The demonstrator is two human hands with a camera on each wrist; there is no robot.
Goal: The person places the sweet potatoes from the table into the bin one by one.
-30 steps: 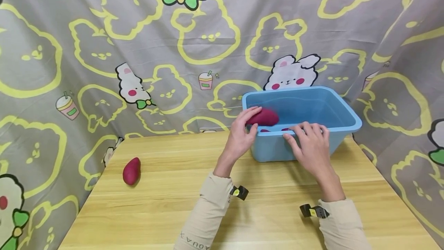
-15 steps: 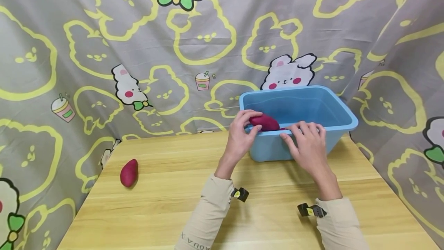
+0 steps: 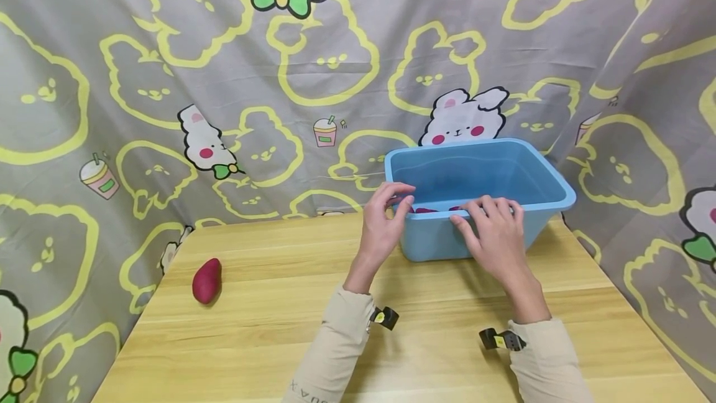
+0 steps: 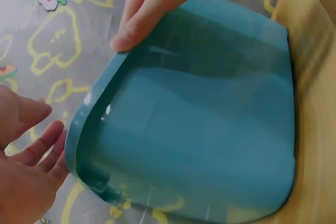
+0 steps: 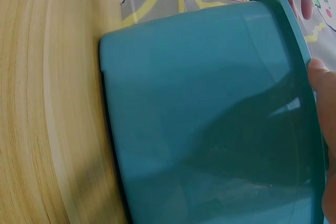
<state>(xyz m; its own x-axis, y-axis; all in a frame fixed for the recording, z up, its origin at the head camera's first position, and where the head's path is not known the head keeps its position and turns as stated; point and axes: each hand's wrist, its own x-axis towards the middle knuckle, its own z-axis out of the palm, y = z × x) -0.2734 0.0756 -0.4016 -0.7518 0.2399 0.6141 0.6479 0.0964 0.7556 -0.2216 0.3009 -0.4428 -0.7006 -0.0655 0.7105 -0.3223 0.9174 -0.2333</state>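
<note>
A blue plastic bin [image 3: 442, 235] stands at the right of the table. My left hand [image 3: 380, 219] is at its near left corner, thumb and fingers apart with nothing held between them. In the left wrist view the fingertips of the left hand [image 4: 34, 156] touch or nearly touch the rim. My right hand [image 3: 498, 235] grips the bin's near rim, thumb outside and fingers over the edge. Bits of dark red sweet potatoes [image 3: 426, 210] show inside, mostly hidden by the near wall. Another dark red sweet potato [image 3: 207, 281] lies at the table's left.
The wooden table [image 3: 252, 341] reaches back to a grey curtain [image 3: 335, 79] with yellow bear outlines. That curtain also closes in both sides. The bin stands close to its back and right parts.
The sweet potato in my left hand went down into the bin and was let go. The left hand drew slightly back to the left. My right hand stayed on the rim.
</note>
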